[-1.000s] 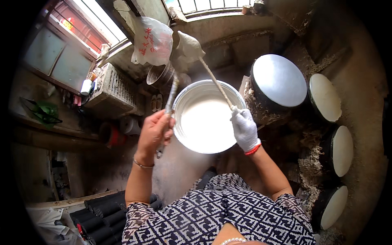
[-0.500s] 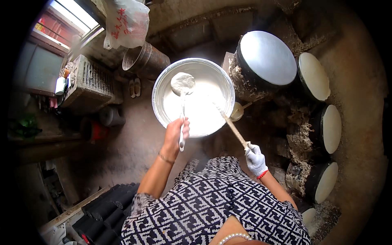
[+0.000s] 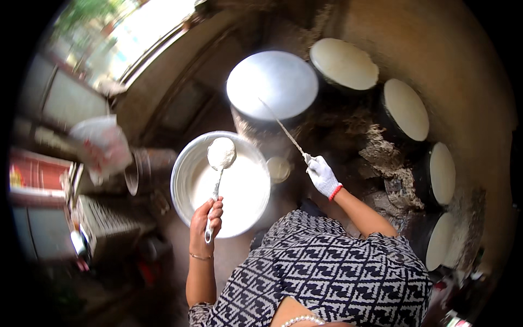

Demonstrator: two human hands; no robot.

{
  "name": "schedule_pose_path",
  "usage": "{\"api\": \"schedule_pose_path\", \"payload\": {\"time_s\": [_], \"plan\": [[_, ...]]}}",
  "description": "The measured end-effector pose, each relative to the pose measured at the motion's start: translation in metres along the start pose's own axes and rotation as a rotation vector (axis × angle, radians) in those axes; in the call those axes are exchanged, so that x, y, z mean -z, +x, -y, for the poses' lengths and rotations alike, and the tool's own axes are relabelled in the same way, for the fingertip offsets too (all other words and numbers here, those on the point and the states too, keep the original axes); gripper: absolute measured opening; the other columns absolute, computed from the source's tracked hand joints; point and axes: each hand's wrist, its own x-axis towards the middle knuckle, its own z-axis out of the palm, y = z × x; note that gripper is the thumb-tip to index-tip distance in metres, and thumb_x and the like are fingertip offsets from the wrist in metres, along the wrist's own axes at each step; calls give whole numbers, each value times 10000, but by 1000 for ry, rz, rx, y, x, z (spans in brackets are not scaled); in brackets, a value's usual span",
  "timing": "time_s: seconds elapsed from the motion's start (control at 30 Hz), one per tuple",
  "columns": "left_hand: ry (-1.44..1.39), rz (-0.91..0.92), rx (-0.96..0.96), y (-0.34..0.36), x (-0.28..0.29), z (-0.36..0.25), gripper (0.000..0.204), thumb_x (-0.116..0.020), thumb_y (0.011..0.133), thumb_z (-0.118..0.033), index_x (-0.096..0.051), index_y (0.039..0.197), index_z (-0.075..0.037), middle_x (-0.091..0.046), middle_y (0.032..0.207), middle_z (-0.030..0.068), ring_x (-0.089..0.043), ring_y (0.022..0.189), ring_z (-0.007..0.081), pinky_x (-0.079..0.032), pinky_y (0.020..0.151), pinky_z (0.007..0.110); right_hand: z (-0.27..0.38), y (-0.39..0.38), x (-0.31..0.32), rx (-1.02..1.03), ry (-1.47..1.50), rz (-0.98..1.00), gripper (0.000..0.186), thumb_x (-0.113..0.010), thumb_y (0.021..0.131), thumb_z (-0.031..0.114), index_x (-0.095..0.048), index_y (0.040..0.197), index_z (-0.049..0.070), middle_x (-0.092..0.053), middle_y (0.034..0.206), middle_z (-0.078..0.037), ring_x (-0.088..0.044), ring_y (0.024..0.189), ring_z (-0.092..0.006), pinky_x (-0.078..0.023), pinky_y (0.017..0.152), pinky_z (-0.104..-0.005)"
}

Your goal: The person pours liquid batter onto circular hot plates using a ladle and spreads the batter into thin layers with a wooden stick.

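Observation:
My bare left hand (image 3: 207,220) is closed round the handle of a ladle (image 3: 222,153). White batter fills the ladle's bowl, which is above a large pale tub (image 3: 175,188) holding more white batter (image 3: 245,201). A white knitted glove covers my right hand (image 3: 322,177), whose fingers are wrapped round a thin stick (image 3: 290,133). The stick's far end overlaps the shiny round griddle (image 3: 272,82) beyond the tub; whether it touches the surface I cannot tell.
Several pale round griddles curve along the right, one of them (image 3: 406,109) beside crumbling clay (image 3: 376,141). A small round vessel (image 3: 278,169) is right of the tub. On the left are a rusty metal bucket (image 3: 147,166), a hanging plastic bag (image 3: 103,147) and a slatted box (image 3: 109,223).
The stick has come out of the tub and now reaches over the shiny griddle. My view has turned right. The batter-filled ladle stays above the tub.

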Motion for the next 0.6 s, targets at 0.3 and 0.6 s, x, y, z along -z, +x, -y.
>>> {"api": "schedule_pose_path", "payload": {"time_s": [0.3,0.6], "plan": [[299,292,111,168,-199,30,292,-429,1029,-167,-468,1179,81,-479,823,28,-368,541,28,-261,350,159,-65,141,179,128,-732,-327,160,-588,899,107,-585,1055,70,-564,849,-219,-574,798,-417,-462,672,-495],[993,-122,-333,350,-286,80,177,-544,951,-174,-569,904,-5,-543,776,18,-438,552,65,-337,422,215,-76,204,206,69,157,-113,114,-600,883,52,-609,997,47,-597,1038,-140,-621,939,-267,-510,827,-328]]}}
